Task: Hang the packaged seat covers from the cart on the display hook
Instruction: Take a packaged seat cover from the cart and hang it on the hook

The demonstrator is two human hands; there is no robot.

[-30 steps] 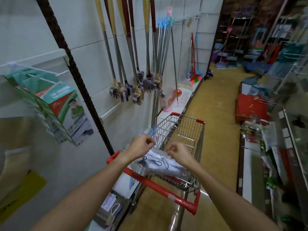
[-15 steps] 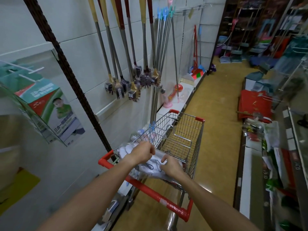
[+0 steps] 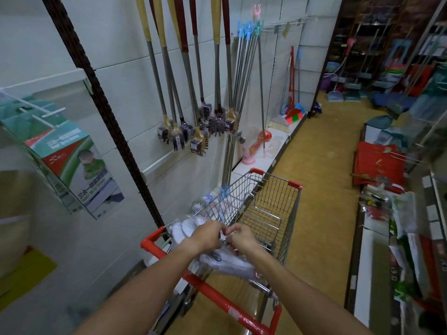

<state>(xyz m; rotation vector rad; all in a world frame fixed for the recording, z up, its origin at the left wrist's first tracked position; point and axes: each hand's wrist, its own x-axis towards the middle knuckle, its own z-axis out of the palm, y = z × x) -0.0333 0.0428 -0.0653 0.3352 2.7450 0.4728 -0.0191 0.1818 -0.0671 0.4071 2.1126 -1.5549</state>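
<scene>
Both hands grip the clear-plastic packaged white seat covers (image 3: 225, 259) at the handle end of the red-trimmed wire cart (image 3: 273, 211). Left hand (image 3: 208, 235) and right hand (image 3: 242, 239) fingers curl closed on its top edge. White wire display hook (image 3: 43, 114) lies up-left, nearer the left hand.

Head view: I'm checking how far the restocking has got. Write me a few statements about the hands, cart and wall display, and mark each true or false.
1. Both hands are on the clear-wrapped white seat covers at the cart's handle end. True: the left hand and right hand meet over them.
2. The main basket of the cart is piled full. False: its wire floor looks bare.
3. The cart's handle is blue. False: it is red.
4. Long-handled brushes hang on the wall beyond the cart. True.
5. The white display hooks on the left are bare. False: green boxed packages hang from them.
</scene>
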